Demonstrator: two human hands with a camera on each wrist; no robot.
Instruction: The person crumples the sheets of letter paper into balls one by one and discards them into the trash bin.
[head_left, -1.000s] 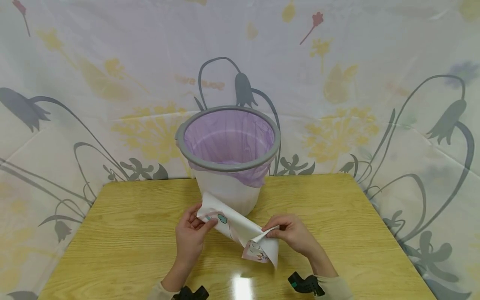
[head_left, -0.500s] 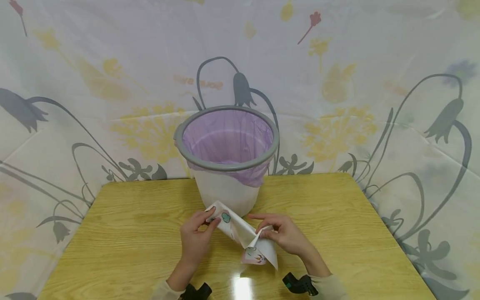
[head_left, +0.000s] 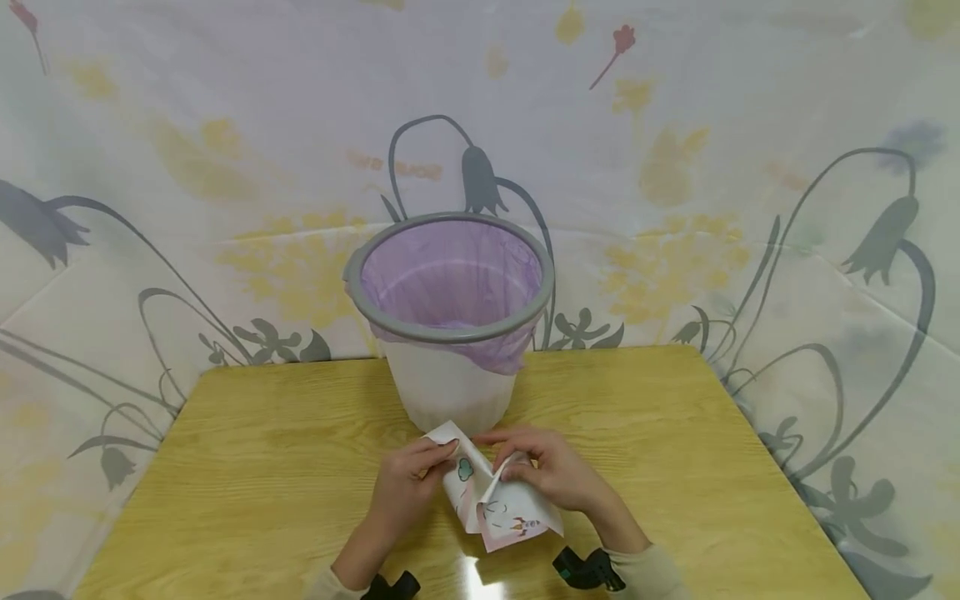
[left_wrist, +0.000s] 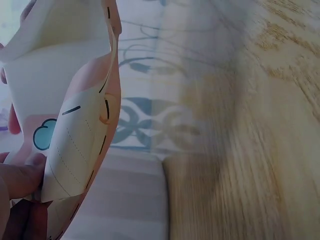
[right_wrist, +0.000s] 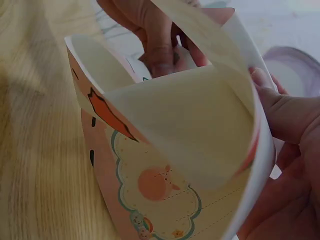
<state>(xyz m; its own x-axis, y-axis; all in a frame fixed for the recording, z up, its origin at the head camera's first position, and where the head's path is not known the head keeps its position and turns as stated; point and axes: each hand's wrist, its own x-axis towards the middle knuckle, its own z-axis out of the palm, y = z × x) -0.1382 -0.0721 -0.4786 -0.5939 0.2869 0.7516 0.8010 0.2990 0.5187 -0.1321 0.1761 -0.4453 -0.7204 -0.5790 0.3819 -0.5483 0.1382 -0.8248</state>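
A sheet of white paper [head_left: 517, 508] with pink edges and small cartoon prints is bent and folded between both hands, above the front of the table. My left hand [head_left: 408, 483] pinches its left end between thumb and fingers, near a printed teal cloud. On the other side my right hand [head_left: 551, 471] pinches the paper's upper edge. In the right wrist view the paper [right_wrist: 165, 185] curls into loose folds, with an orange shape and a round animal print showing. The left wrist view has the left thumb [left_wrist: 25, 175] pressing on the paper's corner.
Just behind the hands stands a white bin [head_left: 450, 383] with a grey rim and a purple liner bag. It rests on a yellow wood-grain table [head_left: 262, 450]. A flower-patterned cloth [head_left: 300, 167] hangs behind and at both sides.
Both hands have come closer together, the left one moving right. The paper, stretched out long before, is now bunched shorter with more of its printed side showing.
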